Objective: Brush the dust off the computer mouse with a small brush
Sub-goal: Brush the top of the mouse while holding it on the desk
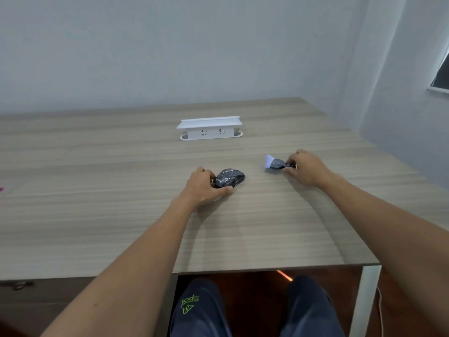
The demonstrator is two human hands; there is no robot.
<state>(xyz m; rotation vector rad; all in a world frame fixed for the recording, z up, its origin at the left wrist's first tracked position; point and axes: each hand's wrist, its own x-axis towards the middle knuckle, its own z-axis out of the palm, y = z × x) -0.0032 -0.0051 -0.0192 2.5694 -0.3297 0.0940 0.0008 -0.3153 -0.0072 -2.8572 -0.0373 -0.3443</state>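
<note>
A black computer mouse [230, 180] lies on the wooden table [97, 203], near its middle. My left hand [205, 188] cups the mouse's near left end, thumb along its front side and fingers behind it. To the right, a small brush [274, 163] with a dark ferrule and pale bristles points left, low over the table. My right hand [307, 169] pinches its short handle; the handle is mostly hidden by my fingers. The bristles are about a hand's width to the right of the mouse and do not touch it.
A white desktop socket box [210, 129] stands behind the mouse, toward the wall. The table's front edge [279, 268] runs just above my knees, with a white table leg [362, 300] at the right. A window corner [441, 79] shows at far right.
</note>
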